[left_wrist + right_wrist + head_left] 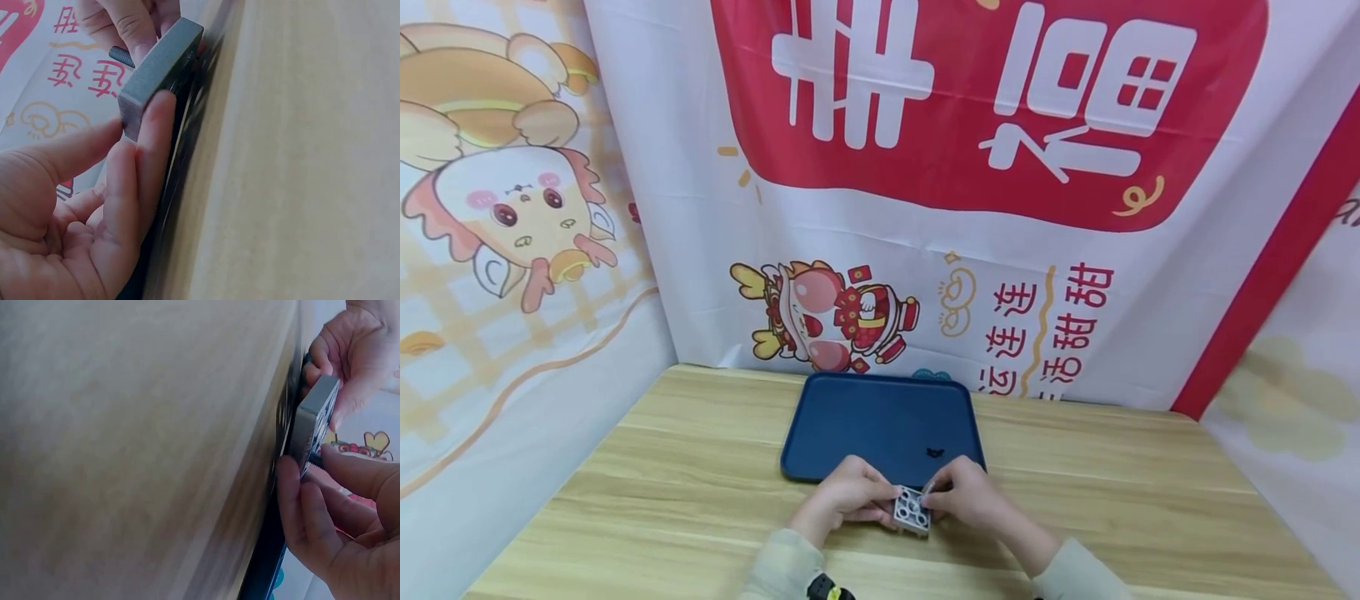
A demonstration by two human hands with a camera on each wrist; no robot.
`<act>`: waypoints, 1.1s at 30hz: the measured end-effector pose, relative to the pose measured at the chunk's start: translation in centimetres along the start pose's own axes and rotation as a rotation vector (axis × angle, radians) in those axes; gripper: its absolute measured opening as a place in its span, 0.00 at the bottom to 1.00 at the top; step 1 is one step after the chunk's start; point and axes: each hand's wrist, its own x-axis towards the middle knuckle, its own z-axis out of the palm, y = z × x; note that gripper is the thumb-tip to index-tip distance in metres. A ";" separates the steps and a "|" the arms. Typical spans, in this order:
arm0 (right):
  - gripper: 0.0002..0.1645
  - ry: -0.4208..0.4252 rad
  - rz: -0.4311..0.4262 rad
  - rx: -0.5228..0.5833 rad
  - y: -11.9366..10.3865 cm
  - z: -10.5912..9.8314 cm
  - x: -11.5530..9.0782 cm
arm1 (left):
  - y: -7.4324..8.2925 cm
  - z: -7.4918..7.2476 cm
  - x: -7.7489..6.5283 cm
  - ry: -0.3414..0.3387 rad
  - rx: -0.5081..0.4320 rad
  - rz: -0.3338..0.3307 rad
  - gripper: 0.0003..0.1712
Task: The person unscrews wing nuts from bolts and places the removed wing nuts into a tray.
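Observation:
A grey square metal block (913, 525) with several round holes is held up between both hands, near the tray's front edge. My left hand (852, 493) grips its left side between thumb and fingers. At the opposite side, my right hand (962, 493) pinches a dark threaded screw (120, 56) against the block's holed face, with other fingertips touching the block's edge. The thread of the screw also shows in the right wrist view, by the right thumb (356, 472). Whether the screw's end sits inside a hole is hidden by the fingers.
A dark blue tray (865, 417) lies on the wooden table (685, 500) just beyond the hands. Small black pieces (935, 452) lie on its right part. Printed cloth (685, 208) hangs behind the table and at both sides.

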 end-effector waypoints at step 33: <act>0.07 0.039 -0.098 -0.251 -1.4 -1.2 -0.5 | 0.7 -1.0 -0.4 -0.033 0.300 0.170 0.09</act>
